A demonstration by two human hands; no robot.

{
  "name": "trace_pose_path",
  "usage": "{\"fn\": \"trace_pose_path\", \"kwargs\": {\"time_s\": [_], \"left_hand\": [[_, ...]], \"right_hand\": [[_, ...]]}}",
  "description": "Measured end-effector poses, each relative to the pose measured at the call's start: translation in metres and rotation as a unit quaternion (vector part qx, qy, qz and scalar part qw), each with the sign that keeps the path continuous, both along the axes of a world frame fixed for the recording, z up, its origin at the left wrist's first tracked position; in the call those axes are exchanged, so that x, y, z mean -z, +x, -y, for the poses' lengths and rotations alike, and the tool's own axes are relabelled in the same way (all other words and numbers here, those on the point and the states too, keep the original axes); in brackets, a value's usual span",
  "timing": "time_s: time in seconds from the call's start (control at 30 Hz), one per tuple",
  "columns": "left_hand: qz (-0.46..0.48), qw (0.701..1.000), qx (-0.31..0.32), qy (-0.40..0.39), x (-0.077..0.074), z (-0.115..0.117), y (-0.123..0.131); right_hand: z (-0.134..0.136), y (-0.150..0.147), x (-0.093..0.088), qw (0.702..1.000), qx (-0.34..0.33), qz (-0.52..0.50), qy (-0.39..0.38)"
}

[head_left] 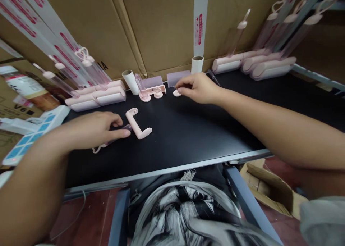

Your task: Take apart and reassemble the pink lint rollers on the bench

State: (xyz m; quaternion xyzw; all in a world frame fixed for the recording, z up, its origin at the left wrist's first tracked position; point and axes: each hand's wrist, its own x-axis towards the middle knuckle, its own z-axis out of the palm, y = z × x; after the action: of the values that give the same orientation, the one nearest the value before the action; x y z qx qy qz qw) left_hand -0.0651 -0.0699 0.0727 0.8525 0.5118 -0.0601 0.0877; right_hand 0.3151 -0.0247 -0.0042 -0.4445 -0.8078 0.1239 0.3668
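Note:
My left hand (93,131) is closed around a clear pinkish tube (126,127), low over the left of the black table. Below the palm pokes out a pink loop (97,149); most of the tube is hidden by the fingers. Just right of that hand lies a pale pink U-shaped bracket (137,125). Farther back, my right hand (201,89) pinches the edge of a small round pink disc (176,93) at the table surface. To its left are a pink shell piece (152,91), a short clear tube (140,83) on a round base and another round pink part (158,93).
Finished-looking pink units with clear tubes stand at the back left (110,95) and back right (273,68). Two white cardboard rolls (130,81) (197,64) stand against the boxes. A bottle (29,86) and a blue-and-white case (35,131) are left; a dark pen-like tool (213,77) lies behind.

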Motion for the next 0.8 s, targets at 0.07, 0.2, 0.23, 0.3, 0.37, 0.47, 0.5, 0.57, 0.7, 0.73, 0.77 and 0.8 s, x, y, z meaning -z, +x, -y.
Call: {"fn": "trace_pose_path", "kwargs": {"time_s": [0.07, 0.2, 0.23, 0.3, 0.37, 0.47, 0.5, 0.57, 0.7, 0.73, 0.77, 0.8], "left_hand": [[-0.010, 0.999, 0.015, -0.043, 0.018, 0.006, -0.005], [0.075, 0.996, 0.057, -0.001, 0.030, 0.020, 0.020], [0.115, 0.991, 0.069, 0.010, 0.028, 0.022, 0.029], [0.177, 0.978, 0.105, 0.032, 0.023, 0.024, 0.046], [0.200, 0.967, 0.143, 0.060, 0.020, 0.021, 0.061], [0.217, 0.956, 0.166, 0.102, 0.025, 0.013, 0.078], [0.229, 0.953, 0.164, 0.114, 0.029, 0.011, 0.082], [0.258, 0.944, 0.149, 0.140, 0.037, 0.010, 0.087], [0.290, 0.935, 0.116, 0.169, 0.049, 0.014, 0.090], [0.294, 0.936, 0.112, 0.158, 0.050, 0.015, 0.089], [0.297, 0.938, 0.107, 0.142, 0.050, 0.017, 0.089], [0.301, 0.940, 0.102, 0.126, 0.049, 0.019, 0.088]], "right_hand": [[0.008, -0.011, -0.001, 0.996, -0.069, -0.046, -0.040], [0.031, -0.031, -0.001, 0.956, -0.177, -0.100, -0.211], [0.037, -0.036, -0.001, 0.937, -0.206, -0.116, -0.259], [0.049, -0.044, -0.001, 0.887, -0.270, -0.175, -0.331], [0.057, -0.050, 0.000, 0.835, -0.315, -0.249, -0.377], [0.063, -0.052, -0.001, 0.782, -0.337, -0.316, -0.419], [0.063, -0.052, -0.001, 0.774, -0.338, -0.327, -0.423], [0.063, -0.053, -0.001, 0.770, -0.337, -0.348, -0.416], [0.065, -0.059, -0.001, 0.771, -0.321, -0.394, -0.384], [0.066, -0.061, -0.002, 0.772, -0.315, -0.401, -0.378], [0.068, -0.063, -0.002, 0.775, -0.309, -0.404, -0.375], [0.069, -0.065, -0.003, 0.779, -0.304, -0.402, -0.374]]}}
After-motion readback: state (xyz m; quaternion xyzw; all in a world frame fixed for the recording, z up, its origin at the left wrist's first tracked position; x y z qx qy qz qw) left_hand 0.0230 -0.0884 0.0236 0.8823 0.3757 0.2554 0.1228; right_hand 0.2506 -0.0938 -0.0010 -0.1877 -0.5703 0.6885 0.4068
